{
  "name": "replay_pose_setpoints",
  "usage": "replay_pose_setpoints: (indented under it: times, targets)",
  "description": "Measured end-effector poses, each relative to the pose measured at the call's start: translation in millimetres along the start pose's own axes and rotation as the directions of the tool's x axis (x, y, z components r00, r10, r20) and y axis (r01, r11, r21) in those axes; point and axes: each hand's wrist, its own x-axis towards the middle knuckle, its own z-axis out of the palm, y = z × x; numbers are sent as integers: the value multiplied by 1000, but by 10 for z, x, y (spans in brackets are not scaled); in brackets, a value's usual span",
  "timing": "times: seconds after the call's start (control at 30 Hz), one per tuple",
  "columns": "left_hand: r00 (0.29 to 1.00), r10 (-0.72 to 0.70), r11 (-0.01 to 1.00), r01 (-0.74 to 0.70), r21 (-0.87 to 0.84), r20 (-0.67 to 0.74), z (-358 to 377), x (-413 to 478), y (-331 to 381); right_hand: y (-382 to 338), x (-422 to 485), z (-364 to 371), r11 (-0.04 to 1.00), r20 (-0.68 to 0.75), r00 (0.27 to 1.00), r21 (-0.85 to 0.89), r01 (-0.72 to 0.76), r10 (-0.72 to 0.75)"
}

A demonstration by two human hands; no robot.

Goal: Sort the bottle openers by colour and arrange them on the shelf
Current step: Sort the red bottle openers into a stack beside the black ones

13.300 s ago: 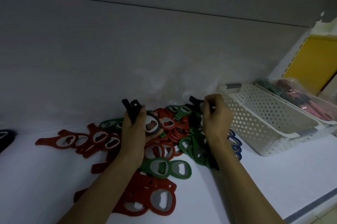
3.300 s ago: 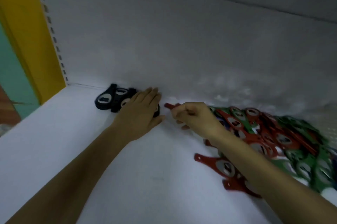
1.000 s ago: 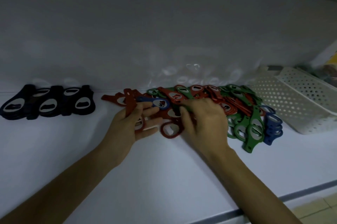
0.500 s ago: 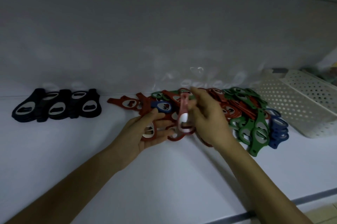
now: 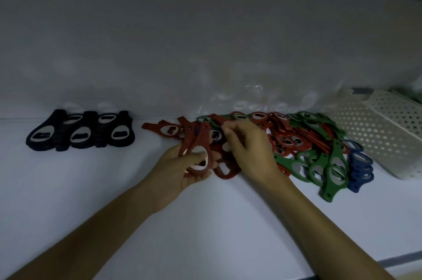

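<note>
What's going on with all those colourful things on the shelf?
A person is sorting a mixed pile of red, green and blue bottle openers by colour on a white shelf. The left hand holds a few red openers; the right hand reaches into the pile. The black openers lie grouped on the left.

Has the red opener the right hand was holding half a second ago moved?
Yes. The red bottle opener went left, toward the row of black bottle openers, and the left hand now holds it; the right hand has let go.
</note>
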Motion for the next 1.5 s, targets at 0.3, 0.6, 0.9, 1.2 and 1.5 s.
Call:
replay_pose_setpoints:
  times: [0.3, 0.6, 0.9, 1.2, 1.5]
  targets:
    - [995, -11, 972, -12, -236, -95, -5, 26, 108, 51, 19, 99, 853, 247, 968, -496, 164, -42]
    - [999, 30, 967, -38, -252, -36, -15, 12, 76, 30, -33, 15, 973, -225, 972, -232, 19, -73]
    - [997, 1, 971, 17, -240, 75, 19, -6, 113, -142, -73, 48, 504, 198, 947, 809, -303, 251]
    - [991, 19, 1000, -18, -3, 132, -10, -21, 47, -88, -110, 81, 874, -3, 984, 460, -158, 180]
    - [1000, -10, 987, 6, -158, -26, 21, 14, 94, 120, -115, -183, 939, 392, 920, -306, 157, -26]
